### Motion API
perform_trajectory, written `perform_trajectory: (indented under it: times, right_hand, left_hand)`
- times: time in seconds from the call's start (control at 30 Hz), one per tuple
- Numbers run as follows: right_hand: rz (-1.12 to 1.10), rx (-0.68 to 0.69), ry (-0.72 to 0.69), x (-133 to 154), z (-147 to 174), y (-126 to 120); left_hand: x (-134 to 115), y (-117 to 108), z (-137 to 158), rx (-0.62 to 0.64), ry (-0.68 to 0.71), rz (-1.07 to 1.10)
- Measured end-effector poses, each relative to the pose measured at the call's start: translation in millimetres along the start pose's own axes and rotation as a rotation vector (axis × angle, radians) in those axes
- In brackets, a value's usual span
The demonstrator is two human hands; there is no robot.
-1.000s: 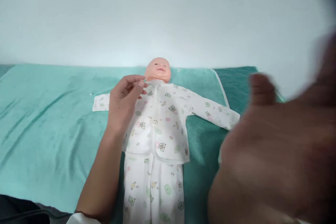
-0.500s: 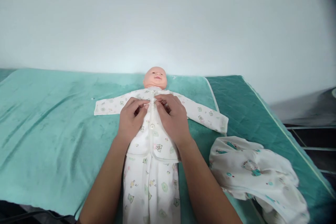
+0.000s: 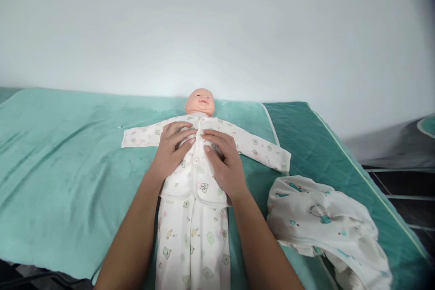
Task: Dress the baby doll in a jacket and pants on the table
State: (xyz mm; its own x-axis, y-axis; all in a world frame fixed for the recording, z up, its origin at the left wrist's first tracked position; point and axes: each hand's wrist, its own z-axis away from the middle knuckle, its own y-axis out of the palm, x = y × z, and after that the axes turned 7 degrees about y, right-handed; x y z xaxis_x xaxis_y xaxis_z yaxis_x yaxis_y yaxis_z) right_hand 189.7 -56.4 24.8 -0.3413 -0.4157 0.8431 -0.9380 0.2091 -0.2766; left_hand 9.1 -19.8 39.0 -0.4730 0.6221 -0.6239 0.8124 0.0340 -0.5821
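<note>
A baby doll (image 3: 200, 101) lies on its back, dressed in a white printed jacket (image 3: 204, 176) with its sleeves spread to both sides. White printed trousers (image 3: 193, 244) cover its legs below the jacket hem. My left hand (image 3: 174, 149) lies on the left half of the jacket's chest, fingers apart and pointing at the front edge. On the other half of the chest rests my right hand (image 3: 226, 161), its fingers apart too. Between them runs the jacket's front opening, with a button (image 3: 196, 161) showing below the fingertips. Neither hand grips the fabric.
A light green blanket (image 3: 68, 181) lies under the doll, over a darker green quilted cover (image 3: 299, 136). A crumpled white printed cloth (image 3: 326, 222) sits at the right. Behind the table stands a pale wall (image 3: 217, 31); dark cables (image 3: 50, 276) show at lower left.
Both hands have let go of the jacket's front edges. Their fingers have straightened and now lie flatter on the chest. The view has shifted slightly.
</note>
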Motion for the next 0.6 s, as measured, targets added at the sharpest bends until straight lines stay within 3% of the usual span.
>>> perform_trajectory:
  times: [0.6]
  right_hand:
    - [0.053, 0.007, 0.021, 0, 1, 0]
  left_hand:
    - [3, -1, -11, 0.037, -0.079, 0.240]
